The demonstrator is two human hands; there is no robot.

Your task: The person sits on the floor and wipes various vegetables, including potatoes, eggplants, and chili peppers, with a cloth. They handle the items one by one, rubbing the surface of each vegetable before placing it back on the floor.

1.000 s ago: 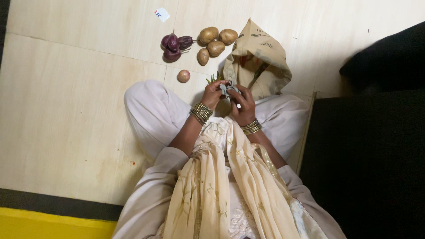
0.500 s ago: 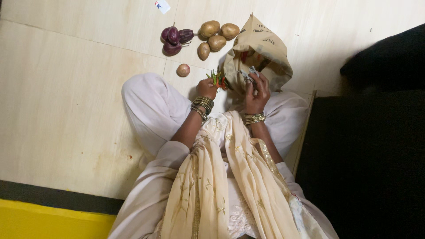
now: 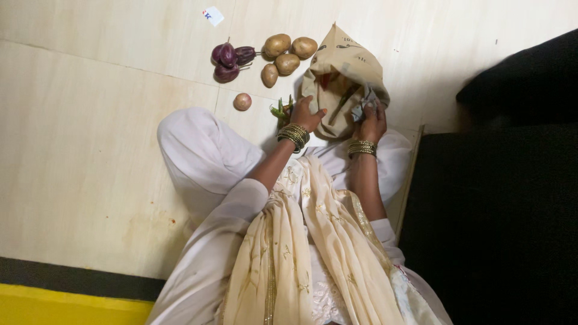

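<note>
Here we grip green chillies [image 3: 280, 111] in our left hand [image 3: 307, 114], while our right hand [image 3: 372, 121] clutches crumpled grey wrapping [image 3: 364, 107] beside the tan paper bag [image 3: 346, 60]; beyond lie potatoes [image 3: 283, 57], aubergines [image 3: 229, 59], a white label [image 3: 212, 15].

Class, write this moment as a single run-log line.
left hand: holds green chillies | right hand: grips crumpled wrapper at paper bag | floor: potatoes, brinjals, onion

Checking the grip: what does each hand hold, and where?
Left hand grips chillies near one end; right hand holds crumpled wrapping at the bag mouth.
</note>
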